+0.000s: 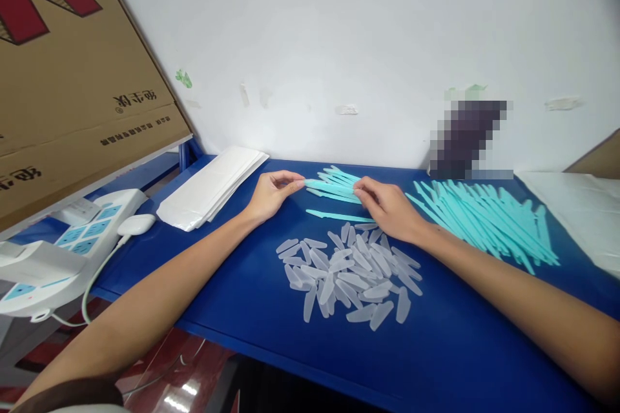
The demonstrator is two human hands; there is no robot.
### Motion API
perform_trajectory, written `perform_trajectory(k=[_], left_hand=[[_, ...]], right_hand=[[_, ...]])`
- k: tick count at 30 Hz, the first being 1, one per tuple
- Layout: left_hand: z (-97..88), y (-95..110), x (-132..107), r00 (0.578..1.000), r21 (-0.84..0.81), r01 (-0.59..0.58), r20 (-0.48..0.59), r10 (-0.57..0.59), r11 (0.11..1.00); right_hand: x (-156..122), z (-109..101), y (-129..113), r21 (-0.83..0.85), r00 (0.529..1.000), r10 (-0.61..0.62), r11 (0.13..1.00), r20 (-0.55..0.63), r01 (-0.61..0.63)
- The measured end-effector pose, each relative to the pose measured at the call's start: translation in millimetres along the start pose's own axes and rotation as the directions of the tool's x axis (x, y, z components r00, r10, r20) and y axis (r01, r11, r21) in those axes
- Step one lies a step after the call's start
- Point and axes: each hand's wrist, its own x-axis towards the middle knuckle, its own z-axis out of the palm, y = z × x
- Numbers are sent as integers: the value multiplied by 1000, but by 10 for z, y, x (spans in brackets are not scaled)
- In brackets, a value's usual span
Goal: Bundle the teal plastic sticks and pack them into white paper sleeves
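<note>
A turquoise eyebrow razor (332, 186) is held level between my two hands above the table. My left hand (274, 195) pinches its left end with thumb and fingertips; whether a clear cover is in that pinch is too small to tell. The fingers of my right hand (391, 208) are closed on the other end. Behind it lies a small group of similar razors (339, 172), and a single razor (334, 215) rests just in front. Nearer to me spreads a heap of translucent blade covers (349, 274).
On the right is a larger pile of turquoise razors (489, 222). White flat packets (213, 187) are stacked at the left back of the blue table (271, 348). A power strip (87, 232) with plugs stands far left, by a cardboard box (87, 77). A white wall (310, 45) rises behind.
</note>
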Motion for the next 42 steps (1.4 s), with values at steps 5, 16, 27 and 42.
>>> perform_trajectory(k=[5, 16, 27, 42], left_hand=[[-15, 70, -12, 987, 324, -136, 126, 99, 936], [-78, 359, -97, 859, 418, -383, 490, 150, 824], [19, 579, -194, 640, 384, -462, 769, 0, 799], [-178, 479, -113, 832, 447, -251, 552, -44, 859]], right_hand=[[2, 6, 16, -166, 999, -29, 986, -16, 26], [83, -305, -81, -218, 923, 94, 976, 373, -11], [123, -380, -76, -257, 823, 202, 964, 531, -71], [113, -467, -194, -90, 930, 194, 981, 313, -174]])
